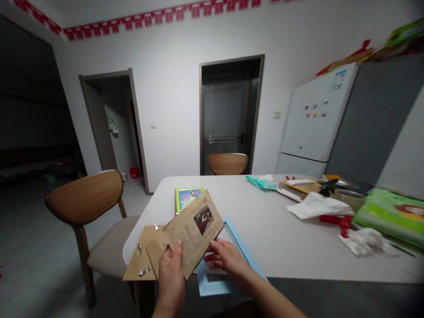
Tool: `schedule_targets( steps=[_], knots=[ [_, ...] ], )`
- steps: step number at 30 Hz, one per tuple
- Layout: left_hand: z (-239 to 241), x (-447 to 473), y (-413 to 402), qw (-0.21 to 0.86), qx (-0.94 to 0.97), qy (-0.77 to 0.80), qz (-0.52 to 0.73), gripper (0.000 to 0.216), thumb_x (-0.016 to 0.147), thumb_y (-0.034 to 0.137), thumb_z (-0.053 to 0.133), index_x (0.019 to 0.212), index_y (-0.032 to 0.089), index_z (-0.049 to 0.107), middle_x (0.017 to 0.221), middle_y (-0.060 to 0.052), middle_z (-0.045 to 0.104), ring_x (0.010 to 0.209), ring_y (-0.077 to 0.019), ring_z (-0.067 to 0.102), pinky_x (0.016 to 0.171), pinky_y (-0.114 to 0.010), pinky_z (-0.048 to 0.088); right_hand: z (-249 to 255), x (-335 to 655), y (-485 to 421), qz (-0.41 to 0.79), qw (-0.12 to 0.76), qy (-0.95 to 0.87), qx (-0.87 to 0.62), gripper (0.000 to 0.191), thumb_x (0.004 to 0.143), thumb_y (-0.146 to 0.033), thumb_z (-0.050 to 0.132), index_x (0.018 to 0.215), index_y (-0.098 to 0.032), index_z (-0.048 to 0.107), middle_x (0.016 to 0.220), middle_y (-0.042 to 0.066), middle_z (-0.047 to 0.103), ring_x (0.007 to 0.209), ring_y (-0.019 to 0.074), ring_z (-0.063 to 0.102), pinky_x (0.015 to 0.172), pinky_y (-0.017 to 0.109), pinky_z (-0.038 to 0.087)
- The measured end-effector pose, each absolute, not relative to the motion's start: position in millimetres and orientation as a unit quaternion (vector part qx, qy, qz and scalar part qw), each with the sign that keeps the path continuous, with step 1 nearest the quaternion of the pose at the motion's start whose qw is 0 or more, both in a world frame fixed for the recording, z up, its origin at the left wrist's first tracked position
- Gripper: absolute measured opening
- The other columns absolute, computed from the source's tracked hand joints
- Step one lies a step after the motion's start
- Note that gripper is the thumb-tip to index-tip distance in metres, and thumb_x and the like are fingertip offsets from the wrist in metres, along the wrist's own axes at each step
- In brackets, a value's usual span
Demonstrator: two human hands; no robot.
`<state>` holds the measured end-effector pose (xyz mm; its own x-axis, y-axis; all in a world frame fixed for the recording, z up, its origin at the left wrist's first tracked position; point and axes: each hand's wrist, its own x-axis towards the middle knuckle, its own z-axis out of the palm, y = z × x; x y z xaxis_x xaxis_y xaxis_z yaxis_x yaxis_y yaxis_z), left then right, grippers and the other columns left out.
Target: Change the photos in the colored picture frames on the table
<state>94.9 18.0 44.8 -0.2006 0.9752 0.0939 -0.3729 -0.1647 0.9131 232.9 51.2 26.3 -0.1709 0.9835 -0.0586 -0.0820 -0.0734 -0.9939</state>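
The left hand (171, 276) pinches two brown fibreboard frame backs (179, 240); the right hand (227, 260), fingers loosely curled, touches the light blue picture frame (247, 254). The loosely stacked boards may slip apart.

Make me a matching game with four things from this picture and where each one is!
1 brown backing board
2 blue picture frame
3 green-framed picture
4 white fridge

a lying on the table beyond the hands
b standing against the wall on the right
c held in the left hand
d flat on the table under the right hand

Pairs: 1-c, 2-d, 3-a, 4-b
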Motion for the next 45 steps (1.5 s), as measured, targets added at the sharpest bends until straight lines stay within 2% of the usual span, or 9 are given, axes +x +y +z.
schedule_targets(
  steps=[3,6,12,19,25,31,38,42,45],
  knots=[
    [29.0,115.3,15.5,0.565,0.371,0.357,0.644,0.044,0.07,0.041,0.053,0.103,0.012,0.053,0.096,-0.01,0.064,0.094,-0.0227,0.057,0.081,-0.033,0.045,28.5,234.9,54.1,0.576,0.566,-0.427,-0.408,0.031,0.074,-0.036,0.039,0.096,-0.017,0.051,0.087,0.007,0.063,0.071,0.0155,0.059,0.059,0.026,0.046],
    [18.1,114.9,16.5,0.564,0.413,0.356,0.619,0.051,0.07,0.037,0.054,0.113,0.012,0.045,0.11,-0.013,0.057,0.102,-0.0224,0.052,0.088,-0.033,0.04,33.9,259.3,64.7,0.524,0.577,-0.426,-0.459,0.029,0.072,-0.027,0.037,0.096,-0.016,0.05,0.082,0.007,0.064,0.072,0.0166,0.06,0.058,0.025,0.047],
    [9.6,96.7,15.2,0.382,0.612,0.511,0.467,0.053,0.063,0.022,0.055,0.115,0.012,0.044,0.123,-0.014,0.045,0.115,-0.0228,0.039,0.098,-0.038,0.027,30.3,305.5,82.1,0.505,0.462,-0.472,-0.556,0.042,0.063,-0.012,0.037,0.103,-0.011,0.051,0.065,0.004,0.066,0.051,0.0144,0.059,0.047,0.023,0.045],
    [-9.1,102.7,12.8,0.259,0.779,0.482,0.306,0.062,0.05,0.01,0.063,0.11,0.012,0.05,0.129,-0.018,0.036,0.12,-0.0279,0.029,0.1,-0.045,0.025,12.4,296.4,98.2,0.425,0.397,-0.546,-0.603,0.049,0.063,-0.012,0.034,0.11,-0.011,0.051,0.068,0.004,0.066,0.054,0.0141,0.06,0.047,0.021,0.042],
    [-7.8,95.8,14.2,0.232,0.808,0.46,0.286,0.051,0.054,0.011,0.06,0.104,0.018,0.052,0.127,-0.013,0.041,0.12,-0.0258,0.03,0.098,-0.048,0.027,14.1,291.3,102.1,0.142,0.291,-0.664,-0.674,0.034,0.07,-0.018,0.036,0.094,-0.012,0.06,0.087,0.01,0.064,0.077,0.0175,0.058,0.067,0.024,0.04],
    [12.5,101.2,10.2,0.206,0.822,0.479,0.228,0.047,0.053,0.013,0.06,0.1,0.016,0.055,0.122,-0.013,0.047,0.119,-0.0287,0.032,0.098,-0.047,0.026,9.0,288.0,94.7,-0.004,0.164,-0.679,-0.716,0.026,0.073,-0.027,0.039,0.087,-0.016,0.059,0.086,0.011,0.059,0.076,0.0208,0.057,0.06,0.027,0.038],
    [12.2,76.7,7.3,0.2,0.817,0.487,0.238,0.06,0.057,0.016,0.057,0.116,0.018,0.045,0.128,-0.012,0.039,0.12,-0.0269,0.03,0.099,-0.048,0.022,12.2,286.1,91.2,0.012,0.199,-0.692,-0.694,0.028,0.075,-0.027,0.039,0.091,-0.016,0.059,0.087,0.01,0.058,0.076,0.0184,0.055,0.063,0.026,0.037],
    [6.1,14.1,14.4,0.103,0.774,0.576,0.243,0.063,0.058,0.017,0.056,0.119,0.017,0.041,0.13,-0.012,0.036,0.121,-0.0241,0.029,0.1,-0.043,0.023,22.3,256.9,80.3,0.079,0.271,-0.745,-0.604,0.033,0.077,-0.029,0.037,0.099,-0.015,0.058,0.091,0.009,0.058,0.081,0.0171,0.052,0.072,0.026,0.037],
    [-4.5,-25.6,22.9,0.043,0.715,0.665,0.21,0.062,0.055,0.016,0.058,0.115,0.012,0.044,0.129,-0.015,0.038,0.12,-0.0258,0.03,0.099,-0.041,0.026,26.5,213.1,67.4,0.111,0.263,-0.796,-0.533,0.032,0.075,-0.03,0.042,0.098,-0.016,0.059,0.091,0.009,0.058,0.085,0.0182,0.05,0.076,0.027,0.035]
  ],
)
